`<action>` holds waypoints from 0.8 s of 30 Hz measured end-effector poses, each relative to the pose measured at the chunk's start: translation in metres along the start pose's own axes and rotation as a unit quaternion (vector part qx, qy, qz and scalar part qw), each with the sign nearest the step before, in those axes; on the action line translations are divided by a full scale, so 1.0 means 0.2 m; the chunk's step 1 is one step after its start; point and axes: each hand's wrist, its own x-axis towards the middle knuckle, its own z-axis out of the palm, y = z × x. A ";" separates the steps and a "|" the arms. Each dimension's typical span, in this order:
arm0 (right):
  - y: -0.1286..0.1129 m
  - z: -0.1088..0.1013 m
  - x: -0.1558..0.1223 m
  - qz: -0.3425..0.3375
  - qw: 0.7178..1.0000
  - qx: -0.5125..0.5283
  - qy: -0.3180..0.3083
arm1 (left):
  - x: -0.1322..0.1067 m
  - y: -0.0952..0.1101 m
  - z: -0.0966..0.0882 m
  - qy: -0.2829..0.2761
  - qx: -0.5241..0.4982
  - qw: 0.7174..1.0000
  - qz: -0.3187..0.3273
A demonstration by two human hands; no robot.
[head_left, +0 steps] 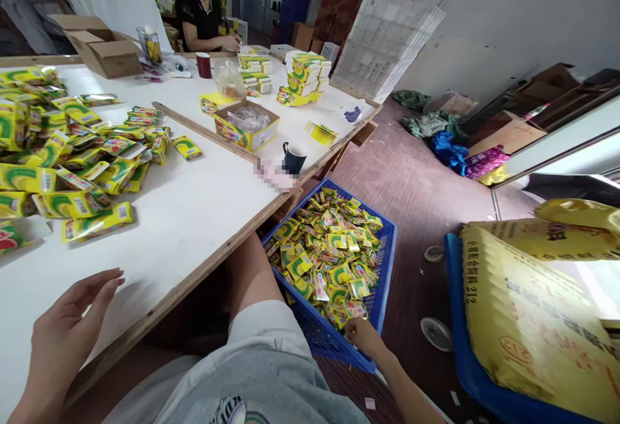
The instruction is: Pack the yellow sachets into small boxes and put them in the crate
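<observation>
The right hand (364, 335) reaches down into the near corner of a blue crate (389, 250), fingers curled among its yellow packets (329, 256); whether it grips 1 cannot be told; the left hand (65, 340) hovers spread wide, holding nothing, over the table (194, 217) edge; beyond it lies a pile of packets (62, 153); farther off stand a dark mug (293, 158) and an open box (247, 126); right of the right hand sits a yellow sack (533, 321).
</observation>
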 end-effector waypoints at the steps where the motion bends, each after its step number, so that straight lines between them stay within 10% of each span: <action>1: 0.00 0.01 -0.01 0.001 1.000 0.004 0.014 | 0.01 -0.01 -0.01 0.001 0.000 1.000 0.002; 9: -0.19 -0.14 0.15 -0.090 0.973 0.094 0.189 | 0.11 -0.02 -0.11 0.062 0.007 0.996 0.069; 18: -1.22 -0.09 0.11 -0.316 0.910 0.197 0.182 | 0.54 0.00 -0.16 0.151 0.145 0.970 0.123; 24: -1.52 0.06 -0.01 -0.399 0.867 0.265 0.135 | 0.82 0.06 -0.12 0.073 0.203 0.960 0.179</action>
